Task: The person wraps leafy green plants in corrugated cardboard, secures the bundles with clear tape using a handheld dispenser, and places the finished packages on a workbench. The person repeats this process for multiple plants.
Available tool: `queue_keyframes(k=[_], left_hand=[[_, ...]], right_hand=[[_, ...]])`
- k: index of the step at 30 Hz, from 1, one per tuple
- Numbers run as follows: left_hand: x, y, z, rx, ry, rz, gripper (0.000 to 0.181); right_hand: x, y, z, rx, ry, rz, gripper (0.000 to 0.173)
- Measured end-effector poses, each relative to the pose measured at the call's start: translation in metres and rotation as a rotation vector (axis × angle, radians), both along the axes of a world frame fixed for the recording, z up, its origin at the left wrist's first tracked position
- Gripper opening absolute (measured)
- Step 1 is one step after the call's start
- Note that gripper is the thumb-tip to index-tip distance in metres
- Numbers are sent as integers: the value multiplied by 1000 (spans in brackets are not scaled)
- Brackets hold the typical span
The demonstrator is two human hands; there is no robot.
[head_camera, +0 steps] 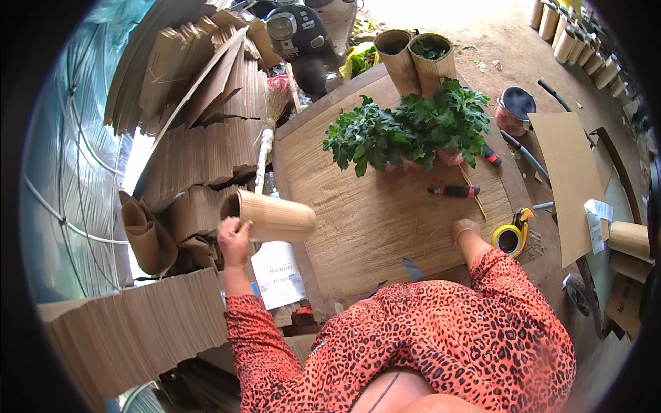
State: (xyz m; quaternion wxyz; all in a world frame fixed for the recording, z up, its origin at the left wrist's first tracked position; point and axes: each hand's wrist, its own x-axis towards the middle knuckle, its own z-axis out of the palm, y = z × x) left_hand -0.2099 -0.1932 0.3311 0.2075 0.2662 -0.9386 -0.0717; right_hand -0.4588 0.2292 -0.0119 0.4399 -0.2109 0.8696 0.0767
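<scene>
My left hand grips a rolled corrugated cardboard tube by the rim of its open end. The tube lies almost sideways above the left edge of the wooden table. On the table's right part rests my right hand; its fingers are too hidden to tell whether they are closed. Beyond it lie a red-and-black handled tool and a thin stick. Leafy green plants spread across the table's far half, with pinkish wrapping partly visible below the leaves. Two cardboard tubes stand behind them, leaves inside the right one.
A yellow tape dispenser lies at the table's right edge. Stacks of flat cardboard crowd the left side, near a straw broom. A scooter stands behind. Several filled tubes line the ground at far right.
</scene>
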Motion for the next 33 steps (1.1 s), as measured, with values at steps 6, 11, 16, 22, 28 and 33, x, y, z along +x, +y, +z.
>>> queue_keyframes(k=[6, 11, 16, 22, 28, 33], left_hand=[[-151, -58, 45, -125, 25, -198, 21], [-282, -106, 21, -113, -46, -316, 21], [-402, -111, -37, -259, -146, -432, 21], [-483, -87, -100, -325, -249, -582, 12], [-511, -42, -141, -272, -258, -504, 22], [-503, -38, -144, -236, -212, -470, 25]], right_hand=[[4, -3, -22, 67, -13, -36, 30], [4, -9, -19, 92, -32, -52, 29], [9, -5, -25, 87, 1, 25, 28], [10, -7, -23, 129, -6, 17, 29], [14, -5, -13, 124, -12, 77, 28], [15, -6, -9, 120, 18, 45, 26]])
